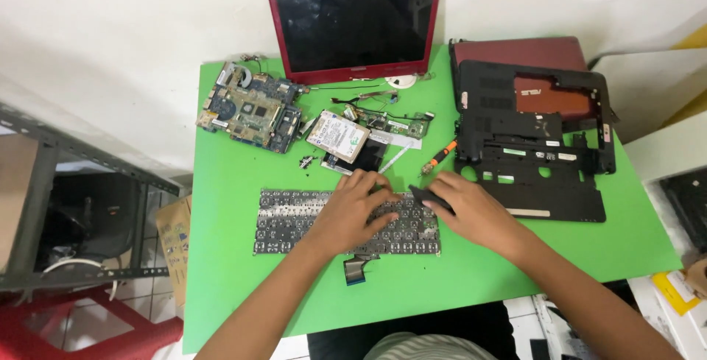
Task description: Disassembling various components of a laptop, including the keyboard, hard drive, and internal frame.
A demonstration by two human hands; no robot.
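Two hands are laid on a detached laptop keyboard (346, 221) mid-table — left hand (359, 209) pressed flat to steady it, right hand (465, 209) pinched around a small dark tool (429, 199).

Bright green table (236, 272). Dark red lid frame (357, 29) around black screen (353, 21). Blue-green motherboard (250, 108) with silvery patches. Silver drive (337, 136), white label. Grey-and-black keyboard (294, 220), grid of small squares. Black chassis (534, 139) over dark red shell (519, 52). Orange-and-black screwdriver (442, 155). Red stool (88, 327).
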